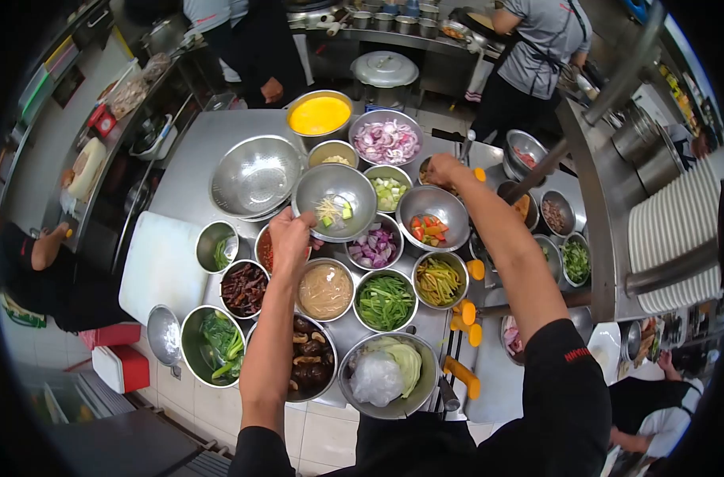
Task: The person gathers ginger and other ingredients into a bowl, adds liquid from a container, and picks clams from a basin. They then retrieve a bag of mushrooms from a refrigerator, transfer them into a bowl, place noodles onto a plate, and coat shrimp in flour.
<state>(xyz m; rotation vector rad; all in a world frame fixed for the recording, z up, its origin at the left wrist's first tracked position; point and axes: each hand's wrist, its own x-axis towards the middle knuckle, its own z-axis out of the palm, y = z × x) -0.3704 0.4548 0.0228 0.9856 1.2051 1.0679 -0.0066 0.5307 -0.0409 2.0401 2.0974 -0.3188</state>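
Observation:
My left hand (292, 237) grips the near-left rim of a steel bowl (330, 181), which hangs over the other containers. Pale strips (328, 210) and a few green pieces lie in it. My right hand (444, 170) reaches over a small container (425, 176) at the back right, its fingertips bent down together at the contents; what they pinch is hidden. Just in front of that hand is a steel bowl (416, 202) of cut red and orange pieces. Close by stand a bowl of chopped green pieces (389, 193) and a pot of purple onion pieces (374, 248).
Several tubs crowd the steel table (179, 179), including yellow liquid (320, 115), sliced onion (386, 141), dark mushrooms (310, 362) and cabbage (409, 364). A white cutting board (161, 266) lies left. Metal posts and stacked plates (676, 238) rise right. Several co-workers stand around.

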